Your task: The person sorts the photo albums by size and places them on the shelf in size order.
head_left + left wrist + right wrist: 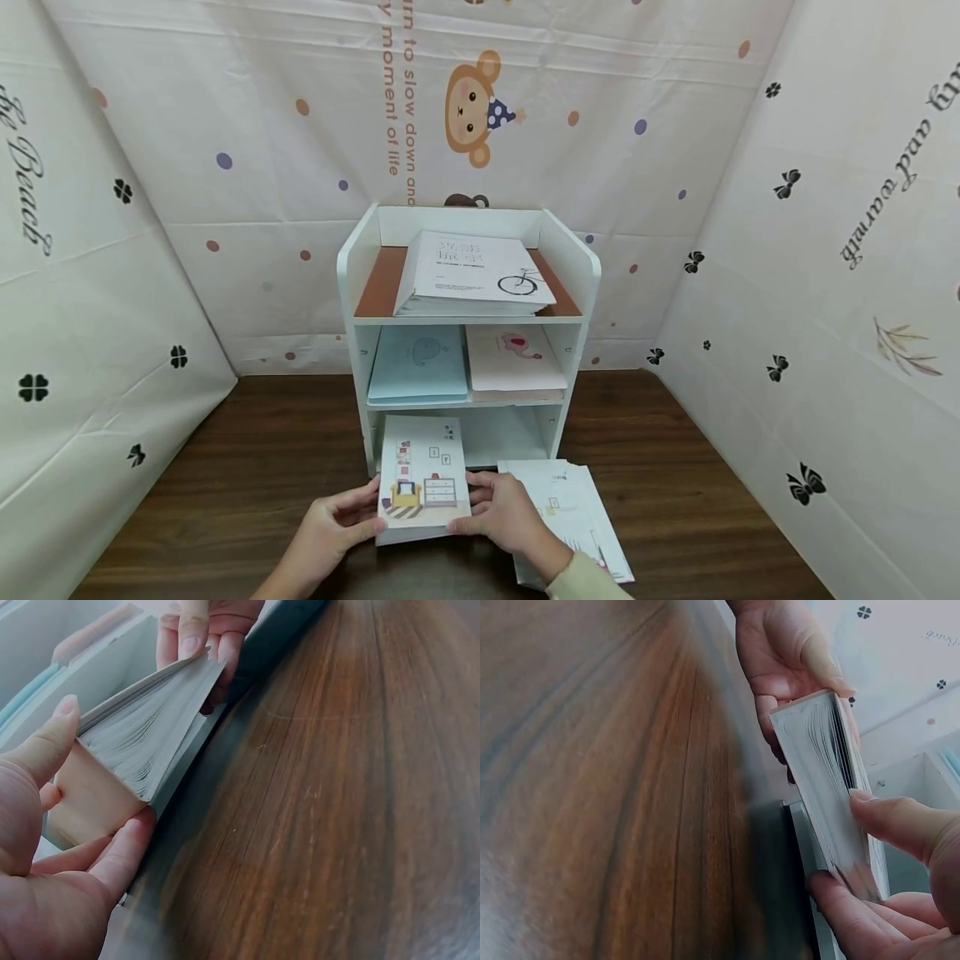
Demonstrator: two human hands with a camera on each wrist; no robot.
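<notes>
Both hands hold a thick notebook (422, 467) whose white cover shows a yellow armchair and a chest of drawers. My left hand (330, 527) grips its left side, thumb near the top edge and fingers beneath; the tan spine (94, 795) shows there in the left wrist view. On the opposite side, my right hand (504, 510) grips the page edges (817, 761), thumb above and fingers below. The notebook's far end is at the bottom left compartment of a white shelf (588, 287). Another white notebook (596, 521) lies on the table, partly under the right forearm.
Light blue notebooks (416, 367) and pale pink ones (517, 367) lie side by side on the middle level. A stack with a bicycle cover (476, 267) rests on the brown top level. Printed cloth (270, 167) hangs behind the dark wooden table (697, 500).
</notes>
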